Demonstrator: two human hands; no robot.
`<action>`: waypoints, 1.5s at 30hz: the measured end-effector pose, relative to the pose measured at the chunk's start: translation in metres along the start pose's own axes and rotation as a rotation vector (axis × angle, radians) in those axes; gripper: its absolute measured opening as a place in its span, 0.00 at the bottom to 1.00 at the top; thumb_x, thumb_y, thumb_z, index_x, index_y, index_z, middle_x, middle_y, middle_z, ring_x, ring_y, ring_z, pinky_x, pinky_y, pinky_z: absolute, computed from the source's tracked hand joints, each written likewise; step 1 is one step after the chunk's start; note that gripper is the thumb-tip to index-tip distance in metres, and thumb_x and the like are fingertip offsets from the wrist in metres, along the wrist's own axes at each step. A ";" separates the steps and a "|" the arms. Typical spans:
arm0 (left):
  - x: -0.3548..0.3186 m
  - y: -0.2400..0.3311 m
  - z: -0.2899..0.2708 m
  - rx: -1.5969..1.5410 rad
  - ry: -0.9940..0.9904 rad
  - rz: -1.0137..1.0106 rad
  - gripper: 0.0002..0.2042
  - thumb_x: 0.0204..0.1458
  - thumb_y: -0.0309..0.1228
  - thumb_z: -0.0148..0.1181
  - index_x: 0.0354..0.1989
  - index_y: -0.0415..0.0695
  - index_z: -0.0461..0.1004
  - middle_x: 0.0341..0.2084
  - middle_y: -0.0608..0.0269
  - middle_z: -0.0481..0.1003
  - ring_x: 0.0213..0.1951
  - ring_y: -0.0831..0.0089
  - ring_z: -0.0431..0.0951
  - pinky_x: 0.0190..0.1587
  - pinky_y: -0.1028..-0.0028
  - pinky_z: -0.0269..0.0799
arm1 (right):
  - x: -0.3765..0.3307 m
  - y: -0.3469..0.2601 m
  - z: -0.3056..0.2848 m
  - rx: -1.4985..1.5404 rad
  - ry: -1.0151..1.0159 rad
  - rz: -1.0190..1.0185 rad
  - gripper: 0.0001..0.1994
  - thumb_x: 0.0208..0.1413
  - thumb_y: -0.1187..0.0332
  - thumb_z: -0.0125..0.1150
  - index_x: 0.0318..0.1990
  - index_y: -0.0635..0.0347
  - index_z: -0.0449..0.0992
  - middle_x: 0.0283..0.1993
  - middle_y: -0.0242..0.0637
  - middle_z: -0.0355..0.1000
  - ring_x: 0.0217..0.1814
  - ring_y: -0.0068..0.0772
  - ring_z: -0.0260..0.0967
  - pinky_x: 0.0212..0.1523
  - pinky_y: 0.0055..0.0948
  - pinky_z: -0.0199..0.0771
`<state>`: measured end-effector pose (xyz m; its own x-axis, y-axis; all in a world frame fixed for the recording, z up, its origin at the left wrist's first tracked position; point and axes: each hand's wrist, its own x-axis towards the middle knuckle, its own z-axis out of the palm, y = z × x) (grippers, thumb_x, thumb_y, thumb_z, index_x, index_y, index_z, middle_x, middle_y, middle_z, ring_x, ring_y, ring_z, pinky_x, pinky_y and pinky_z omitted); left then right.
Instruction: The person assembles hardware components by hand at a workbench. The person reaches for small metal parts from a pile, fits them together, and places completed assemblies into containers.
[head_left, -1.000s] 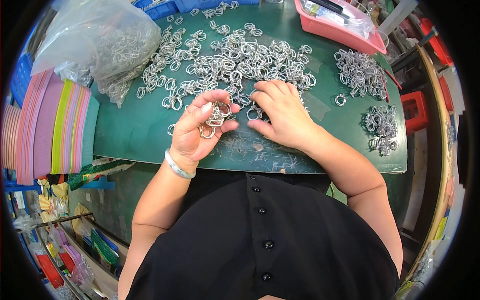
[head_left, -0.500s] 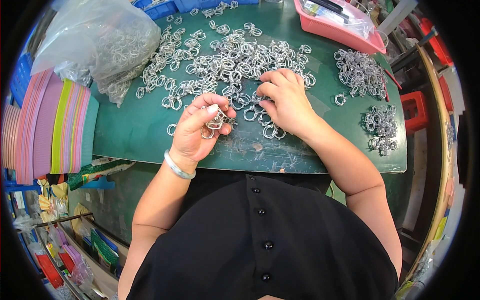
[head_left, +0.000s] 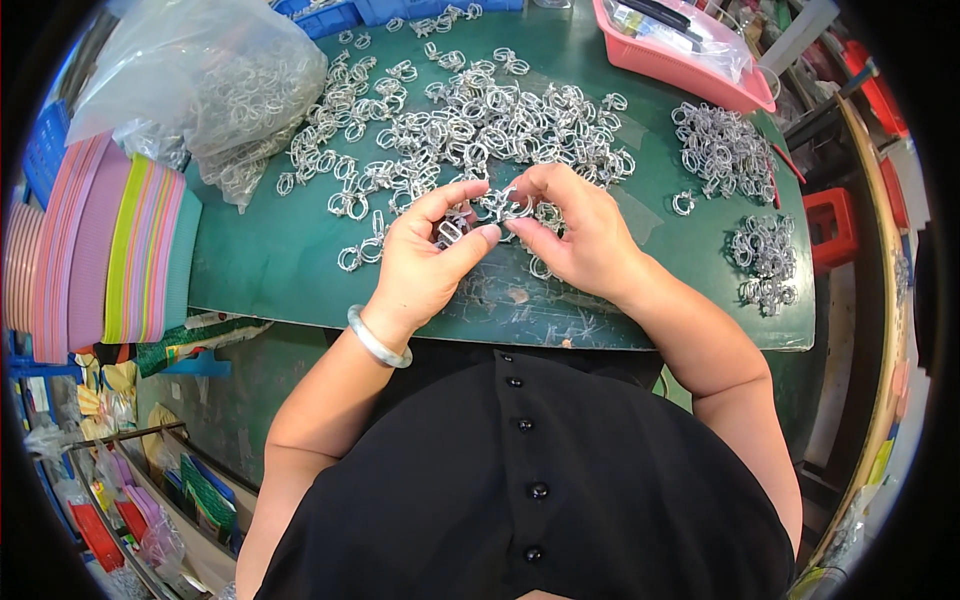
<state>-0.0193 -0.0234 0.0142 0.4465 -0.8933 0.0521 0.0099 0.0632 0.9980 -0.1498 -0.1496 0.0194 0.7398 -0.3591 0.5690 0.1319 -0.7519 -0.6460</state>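
My left hand (head_left: 425, 250), with a pale bangle at its wrist, is closed around a few small silvery metal ring pieces (head_left: 450, 234) that show between thumb and fingers. My right hand (head_left: 585, 235) pinches another silvery metal ring piece (head_left: 505, 205) between thumb and forefinger. The two hands nearly meet there, and the left fingertips are close to or touching that piece. Just beyond them spreads a loose pile of like ring pieces (head_left: 490, 115) on the green table (head_left: 290, 270). Fingers hide part of what each hand holds.
A clear plastic bag (head_left: 250, 100) full of rings stands at the far left, behind stacked coloured baskets (head_left: 120, 250). To the right lie two separate ring heaps (head_left: 725, 150), the nearer one smaller (head_left: 765, 255). A pink basket (head_left: 680, 70) sits at the back right, and a red stool (head_left: 830, 228) stands beyond the table's edge.
My right hand has lifted from the pile and come nearer with a ring piece in its pinch. The left hand has moved right and turned toward it.
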 end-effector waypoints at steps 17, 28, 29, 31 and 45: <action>0.004 -0.007 -0.005 0.262 0.003 0.302 0.13 0.44 0.23 0.60 0.41 0.42 0.75 0.30 0.64 0.70 0.34 0.77 0.68 0.40 0.78 0.65 | -0.004 0.003 -0.002 0.287 -0.123 0.216 0.20 0.44 0.79 0.61 0.46 0.65 0.64 0.37 0.35 0.70 0.40 0.23 0.69 0.40 0.23 0.69; 0.003 -0.006 -0.006 0.265 -0.001 0.289 0.12 0.45 0.22 0.59 0.40 0.41 0.74 0.30 0.64 0.71 0.35 0.76 0.68 0.40 0.78 0.64 | -0.004 0.002 -0.004 0.393 -0.162 0.271 0.19 0.45 0.80 0.60 0.46 0.65 0.64 0.38 0.33 0.69 0.39 0.21 0.65 0.40 0.21 0.67; 0.003 -0.006 -0.006 0.265 -0.001 0.289 0.12 0.45 0.22 0.59 0.40 0.41 0.74 0.30 0.64 0.71 0.35 0.76 0.68 0.40 0.78 0.64 | -0.004 0.001 -0.004 0.390 -0.151 0.258 0.19 0.45 0.80 0.60 0.46 0.65 0.64 0.37 0.33 0.69 0.37 0.20 0.64 0.40 0.21 0.67; 0.002 -0.003 -0.005 0.231 0.007 0.234 0.12 0.44 0.24 0.60 0.40 0.40 0.74 0.30 0.64 0.71 0.35 0.76 0.68 0.41 0.78 0.63 | -0.004 0.001 -0.004 0.386 -0.141 0.244 0.19 0.45 0.80 0.60 0.46 0.65 0.65 0.37 0.33 0.69 0.36 0.20 0.64 0.39 0.21 0.67; 0.004 0.012 -0.006 -0.187 -0.056 -0.280 0.16 0.56 0.42 0.47 0.33 0.40 0.72 0.24 0.65 0.72 0.24 0.80 0.71 0.19 0.82 0.63 | -0.005 0.002 -0.003 0.364 -0.122 0.222 0.18 0.44 0.80 0.61 0.44 0.64 0.66 0.34 0.32 0.69 0.34 0.19 0.65 0.37 0.20 0.67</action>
<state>-0.0119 -0.0235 0.0258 0.3535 -0.9102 -0.2159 0.2911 -0.1123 0.9501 -0.1554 -0.1509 0.0174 0.8460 -0.4057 0.3458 0.1686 -0.4119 -0.8955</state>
